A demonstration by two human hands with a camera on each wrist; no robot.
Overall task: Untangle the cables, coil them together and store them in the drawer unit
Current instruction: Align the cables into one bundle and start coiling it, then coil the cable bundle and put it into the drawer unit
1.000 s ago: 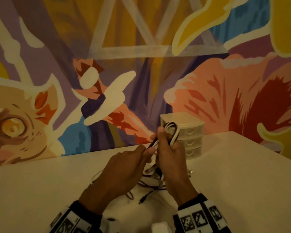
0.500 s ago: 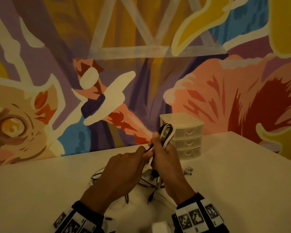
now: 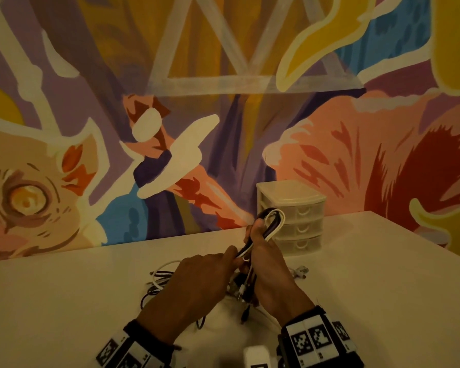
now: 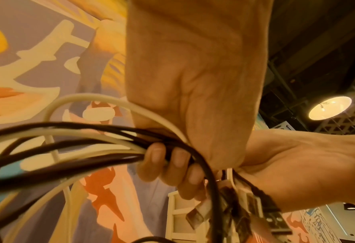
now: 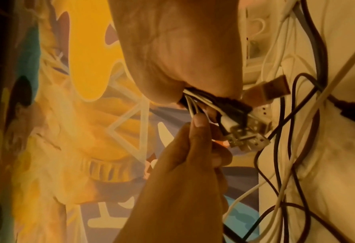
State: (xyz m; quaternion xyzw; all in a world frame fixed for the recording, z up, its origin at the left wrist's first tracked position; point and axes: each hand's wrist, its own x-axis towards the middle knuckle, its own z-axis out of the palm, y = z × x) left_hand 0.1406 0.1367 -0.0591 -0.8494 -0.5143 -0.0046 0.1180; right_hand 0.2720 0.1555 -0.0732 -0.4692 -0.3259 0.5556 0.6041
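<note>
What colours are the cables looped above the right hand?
White and black cables, gripped by the right hand; the head view shows the loop best.

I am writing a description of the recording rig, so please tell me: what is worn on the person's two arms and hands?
Both hands are bare: the left hand and the right hand wear no gloves or rings that I can see. Each wrist carries a dark band covered with white square tags printed with black, QR-like patterns. A small white block sits between the wrists; what it is I cannot tell.
</note>
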